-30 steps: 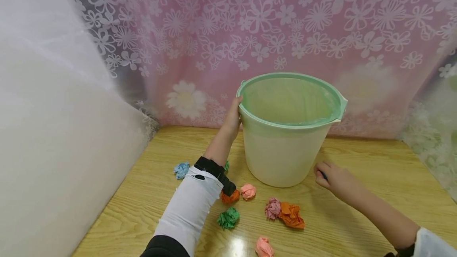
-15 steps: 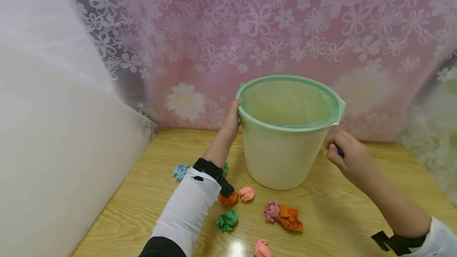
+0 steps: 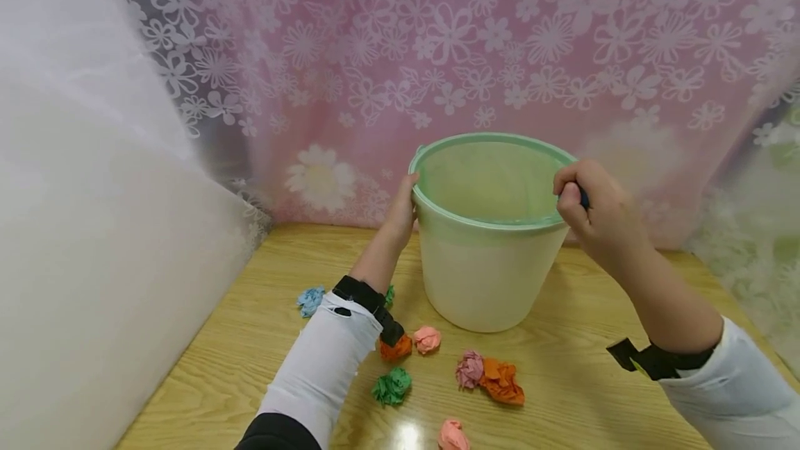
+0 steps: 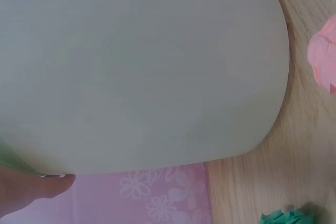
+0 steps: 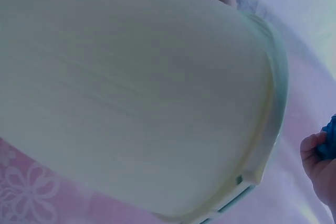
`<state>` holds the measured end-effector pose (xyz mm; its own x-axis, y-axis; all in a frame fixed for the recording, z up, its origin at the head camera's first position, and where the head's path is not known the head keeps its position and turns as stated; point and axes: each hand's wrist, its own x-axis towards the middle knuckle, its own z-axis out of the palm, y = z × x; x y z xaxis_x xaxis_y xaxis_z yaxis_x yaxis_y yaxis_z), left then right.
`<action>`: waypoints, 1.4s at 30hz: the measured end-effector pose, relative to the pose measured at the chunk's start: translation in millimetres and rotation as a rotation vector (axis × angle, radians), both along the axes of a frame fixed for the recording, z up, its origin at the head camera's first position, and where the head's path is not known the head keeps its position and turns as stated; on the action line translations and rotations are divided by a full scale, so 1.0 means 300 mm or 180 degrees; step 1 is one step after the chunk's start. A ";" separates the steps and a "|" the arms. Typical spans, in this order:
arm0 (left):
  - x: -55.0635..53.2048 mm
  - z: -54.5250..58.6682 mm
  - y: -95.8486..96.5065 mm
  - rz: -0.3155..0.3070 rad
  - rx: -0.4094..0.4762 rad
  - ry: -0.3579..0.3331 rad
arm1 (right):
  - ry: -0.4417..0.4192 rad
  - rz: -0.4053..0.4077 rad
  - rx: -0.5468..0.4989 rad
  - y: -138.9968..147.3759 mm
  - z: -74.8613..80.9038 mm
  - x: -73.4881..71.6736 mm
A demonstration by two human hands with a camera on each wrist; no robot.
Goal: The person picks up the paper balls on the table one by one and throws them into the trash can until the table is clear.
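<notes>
A pale bucket (image 3: 494,276) with a green rim and a thin liner inside stands upright on the table. My left hand (image 3: 398,219) holds its rim at the left, thumb at the edge; the other fingers are mostly hidden in the head view. At the rim's right side, my right hand (image 3: 601,217) is raised with curled fingers round a crumpled blue paper ball (image 3: 584,197). The right wrist view shows this blue paper (image 5: 329,139) between thumb and fingers, apart from the bucket's rim (image 5: 278,77).
Crumpled paper balls lie on the wooden table (image 3: 219,367): blue (image 3: 310,301), green (image 3: 392,386), orange (image 3: 396,347), salmon (image 3: 428,339), pink (image 3: 470,369) touching orange (image 3: 502,382), and salmon (image 3: 453,435) in front. A flowered pink curtain (image 3: 350,123) hangs behind.
My right hand has risen from beside the bucket's lower right side to its rim, carrying the blue paper ball. The left hand keeps its hold on the rim.
</notes>
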<state>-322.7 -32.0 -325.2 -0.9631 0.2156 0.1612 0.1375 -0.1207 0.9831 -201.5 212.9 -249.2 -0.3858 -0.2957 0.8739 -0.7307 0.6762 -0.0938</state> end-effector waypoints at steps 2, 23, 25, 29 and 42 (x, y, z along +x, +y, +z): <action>-0.001 0.001 0.001 -0.0021 -0.0009 0.0005 | -0.0129 -0.0050 0.0003 -0.011 0.020 -0.006; 0.004 -0.012 0.009 -0.0019 0.0129 -0.0052 | -0.1441 -0.0508 0.0090 -0.046 0.059 -0.198; 0.001 -0.012 0.008 -0.0030 0.0133 -0.0043 | -0.1478 -0.0507 0.0075 -0.049 0.052 -0.206; 0.001 -0.017 0.008 -0.0040 0.0111 -0.0117 | -0.1679 -0.0456 0.0114 -0.055 0.042 -0.217; -0.003 -0.003 -0.006 -0.0037 -0.0012 -0.0059 | -0.1896 -0.0628 0.1064 -0.048 0.042 -0.233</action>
